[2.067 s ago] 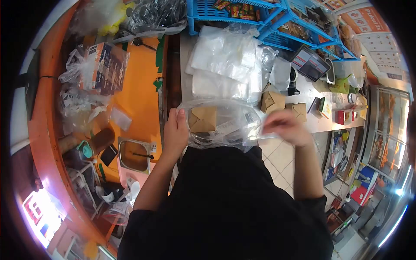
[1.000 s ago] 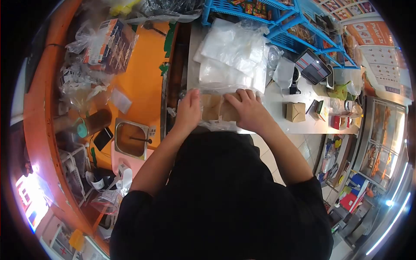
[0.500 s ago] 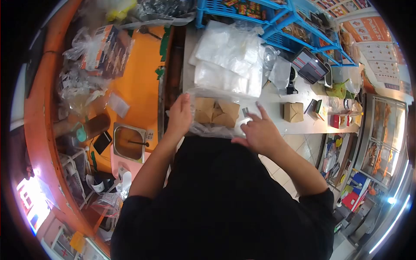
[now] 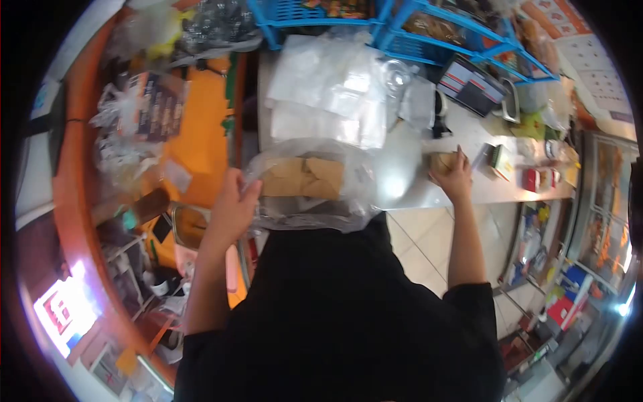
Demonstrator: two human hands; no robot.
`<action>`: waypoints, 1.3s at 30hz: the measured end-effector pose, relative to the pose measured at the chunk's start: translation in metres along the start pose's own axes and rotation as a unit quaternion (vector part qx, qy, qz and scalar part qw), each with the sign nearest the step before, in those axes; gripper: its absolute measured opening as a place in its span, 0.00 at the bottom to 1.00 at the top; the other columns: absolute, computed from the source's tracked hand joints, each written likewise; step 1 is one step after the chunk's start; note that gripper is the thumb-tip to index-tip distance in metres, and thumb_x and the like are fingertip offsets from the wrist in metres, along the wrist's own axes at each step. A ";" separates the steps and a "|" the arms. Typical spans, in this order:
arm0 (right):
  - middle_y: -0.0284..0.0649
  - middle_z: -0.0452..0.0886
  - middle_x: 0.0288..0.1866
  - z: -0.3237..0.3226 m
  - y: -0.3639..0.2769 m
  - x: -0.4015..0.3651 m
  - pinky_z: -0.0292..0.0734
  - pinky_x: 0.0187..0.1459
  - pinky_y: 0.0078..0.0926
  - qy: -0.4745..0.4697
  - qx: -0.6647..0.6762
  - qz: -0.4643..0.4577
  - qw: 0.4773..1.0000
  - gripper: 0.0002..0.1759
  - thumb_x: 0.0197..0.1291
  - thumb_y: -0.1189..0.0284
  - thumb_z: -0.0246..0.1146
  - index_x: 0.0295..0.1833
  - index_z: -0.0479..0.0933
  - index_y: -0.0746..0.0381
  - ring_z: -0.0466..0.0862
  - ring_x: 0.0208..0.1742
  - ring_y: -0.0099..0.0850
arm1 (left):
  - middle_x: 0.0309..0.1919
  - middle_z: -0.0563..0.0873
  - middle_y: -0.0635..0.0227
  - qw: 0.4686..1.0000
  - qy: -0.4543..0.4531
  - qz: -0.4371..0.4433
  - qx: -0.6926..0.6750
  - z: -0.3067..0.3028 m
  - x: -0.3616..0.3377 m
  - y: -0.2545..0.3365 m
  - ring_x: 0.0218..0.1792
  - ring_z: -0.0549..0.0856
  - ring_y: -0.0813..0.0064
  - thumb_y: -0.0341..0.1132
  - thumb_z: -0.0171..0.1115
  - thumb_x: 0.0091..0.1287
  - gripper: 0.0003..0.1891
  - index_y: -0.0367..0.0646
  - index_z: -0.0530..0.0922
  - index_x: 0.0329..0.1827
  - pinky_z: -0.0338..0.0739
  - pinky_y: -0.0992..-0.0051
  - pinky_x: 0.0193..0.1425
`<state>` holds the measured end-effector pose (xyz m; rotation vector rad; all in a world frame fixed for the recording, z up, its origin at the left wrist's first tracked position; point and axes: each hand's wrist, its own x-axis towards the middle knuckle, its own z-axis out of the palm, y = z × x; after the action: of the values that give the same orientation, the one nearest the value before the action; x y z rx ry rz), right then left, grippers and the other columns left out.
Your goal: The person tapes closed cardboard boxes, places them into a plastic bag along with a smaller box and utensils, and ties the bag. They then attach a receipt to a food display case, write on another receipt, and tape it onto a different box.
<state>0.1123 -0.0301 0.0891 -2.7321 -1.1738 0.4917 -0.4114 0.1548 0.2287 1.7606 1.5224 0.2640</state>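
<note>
Head view, looking down over a black top onto a shiny steel table point(image 4: 402, 184).

Main item: a crumpled clear plastic bag point(image 4: 355, 181) at the table's near edge, just in front of the person's chest.
- Long axis runs left to right across the view, along the table edge.
- Inside are two brown folded cardboard boxes point(image 4: 301, 177), side by side along the same axis, with their folded tops facing up toward the camera.
- Which end of the bag is the open mouth: cannot tell, as the film is bunched and glaring.

Left hand point(image 4: 231, 204): at the bag's left end.
- Fingers are curled in and the thumb is up against the film.
- The grip is closed on the plastic beside the left box.
- The forearm comes up from the lower left.

Right hand point(image 4: 454, 175): arm stretched out to the right, well apart from the bag.
- It rests on a small brown cardboard box point(image 4: 440, 161) standing alone on the table.
- Fingers are draped over the box's far and right sides.
- The picture is blurred here, so I cannot tell whether the grip has clamped or only touches.

Surroundings:
- A heap of flat clear plastic bags point(image 4: 321, 94) lies on the table beyond the held bag.
- A blue plastic basket rack point(image 4: 402, 33) stands behind that heap.
- A dark tilted tablet screen point(image 4: 472, 84) is to the right of the heap.
- A small red carton point(image 4: 532, 179) sits further right, past the right hand.
- An orange counter point(image 4: 201, 134) strewn with wrapped goods is to the left.
- A square metal tub point(image 4: 187, 228) is near the left wrist.
</note>
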 end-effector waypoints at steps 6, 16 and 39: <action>0.50 0.65 0.81 -0.008 0.026 0.004 0.74 0.73 0.54 -0.047 0.035 -0.076 0.995 0.61 0.43 0.59 0.83 0.83 0.60 0.50 0.70 0.77 0.55 | 0.35 0.82 0.49 1.000 -0.003 -0.011 -0.023 0.004 -0.004 0.004 0.36 0.84 0.52 0.47 0.64 0.79 0.19 0.39 0.70 0.52 0.78 0.58 0.44; 0.59 0.71 0.74 -0.168 -0.312 -0.129 0.73 0.73 0.52 -0.163 0.035 -0.513 0.842 0.55 0.37 0.71 0.82 0.77 0.69 0.49 0.75 0.72 0.62 | 0.32 0.80 0.52 0.963 0.056 0.008 -0.264 0.034 0.008 -0.022 0.32 0.82 0.57 0.46 0.52 0.86 0.16 0.39 0.69 0.52 0.76 0.60 0.41; 0.56 0.84 0.66 -0.160 -0.187 -0.072 0.81 0.70 0.54 -0.624 0.578 -0.247 0.464 0.31 0.75 0.59 0.67 0.73 0.73 0.68 0.87 0.65 0.51 | 0.43 0.78 0.60 0.972 0.151 0.143 -0.106 0.039 0.013 -0.090 0.47 0.77 0.63 0.48 0.49 0.88 0.21 0.34 0.74 0.51 0.71 0.66 0.58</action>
<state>-0.0068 0.0487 0.3021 -0.4812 -0.9049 2.1999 -0.4510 0.1483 0.1387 1.8208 1.3777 0.8417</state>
